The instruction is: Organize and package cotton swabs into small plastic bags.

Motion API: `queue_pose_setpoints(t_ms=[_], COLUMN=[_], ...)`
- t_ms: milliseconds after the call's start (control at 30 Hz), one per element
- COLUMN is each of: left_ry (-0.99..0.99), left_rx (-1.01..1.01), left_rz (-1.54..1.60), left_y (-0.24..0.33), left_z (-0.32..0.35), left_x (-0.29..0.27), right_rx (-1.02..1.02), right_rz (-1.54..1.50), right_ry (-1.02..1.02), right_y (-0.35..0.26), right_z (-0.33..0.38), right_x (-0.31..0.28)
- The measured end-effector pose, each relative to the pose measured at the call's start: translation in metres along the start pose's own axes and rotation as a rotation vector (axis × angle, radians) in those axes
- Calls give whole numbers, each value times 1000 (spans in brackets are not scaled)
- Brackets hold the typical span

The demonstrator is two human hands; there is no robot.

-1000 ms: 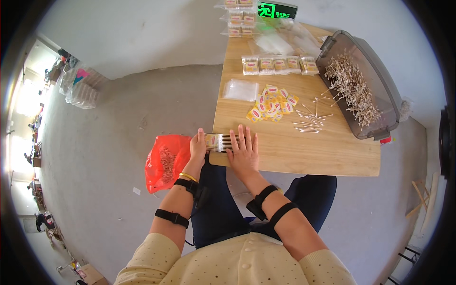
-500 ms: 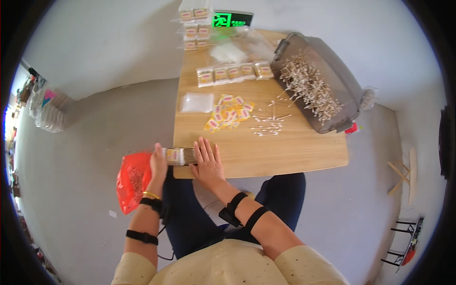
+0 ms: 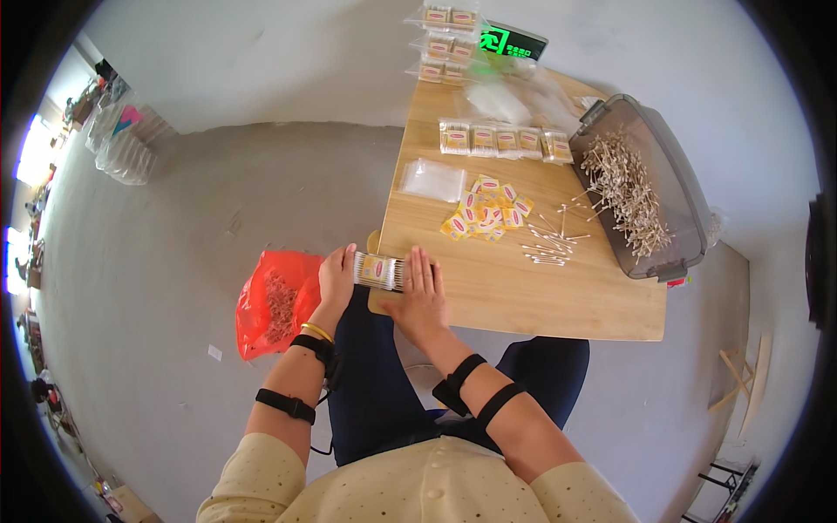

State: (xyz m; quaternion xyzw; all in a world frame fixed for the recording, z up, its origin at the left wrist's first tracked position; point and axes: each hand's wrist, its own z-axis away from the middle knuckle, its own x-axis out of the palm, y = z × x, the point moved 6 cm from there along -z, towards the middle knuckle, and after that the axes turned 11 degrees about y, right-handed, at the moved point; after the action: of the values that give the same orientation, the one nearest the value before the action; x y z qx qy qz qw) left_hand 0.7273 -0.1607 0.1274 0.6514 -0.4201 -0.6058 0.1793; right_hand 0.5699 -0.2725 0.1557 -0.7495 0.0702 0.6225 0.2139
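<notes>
While the left hand presses against the left end of a clear packet of cotton swabs, the right hand lies flat over its other end, open, with the fingers straight and together. The left hand's far side is hidden, so I cannot tell whether its fingers close around the packet. The packet lies at the near left corner of the wooden table, jutting past the edge, a yellow printed card showing through its film.

Taking the packet as the clock's centre, a stack of clear plastic sleeves lies at one o'clock. A heap of yellow-and-white cards is at two, with a row of five filled packets beyond the sleeves and cards. Loose cotton swabs are scattered near three o'clock. Just past two, farther out, a tilted grey translucent bin contains a large mass of swabs. Between twelve and one, at the far end, stand stacked bags of packets. At eight, beside the left hand, a red plastic bag holds more swabs.
</notes>
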Motion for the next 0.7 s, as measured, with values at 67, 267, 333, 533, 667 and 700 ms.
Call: queue_pose_setpoints(t_ms=[67, 267, 333, 533, 667, 700], left_ry=[1, -11, 0, -142, -220, -214], left_rx=[-5, -7, 18, -460, -292, -285], left_rz=[18, 89, 114, 344, 179, 173], left_y=[-1, -8, -10, -21, -9, -10], left_z=[0, 0, -1, 3, 5, 5], left_x=[0, 3, 2, 3, 8, 9], right_rx=[-14, -2, -5, -78, -7, 5], right_rz=[-68, -55, -104, -63, -64, -72], right_ry=[-2, 60, 55, 43, 40, 48], right_y=[-17, -21, -18, 0, -10, -11], right_z=[-4, -5, -4, 17, 16, 16], right_x=[5, 5, 6, 0, -6, -8])
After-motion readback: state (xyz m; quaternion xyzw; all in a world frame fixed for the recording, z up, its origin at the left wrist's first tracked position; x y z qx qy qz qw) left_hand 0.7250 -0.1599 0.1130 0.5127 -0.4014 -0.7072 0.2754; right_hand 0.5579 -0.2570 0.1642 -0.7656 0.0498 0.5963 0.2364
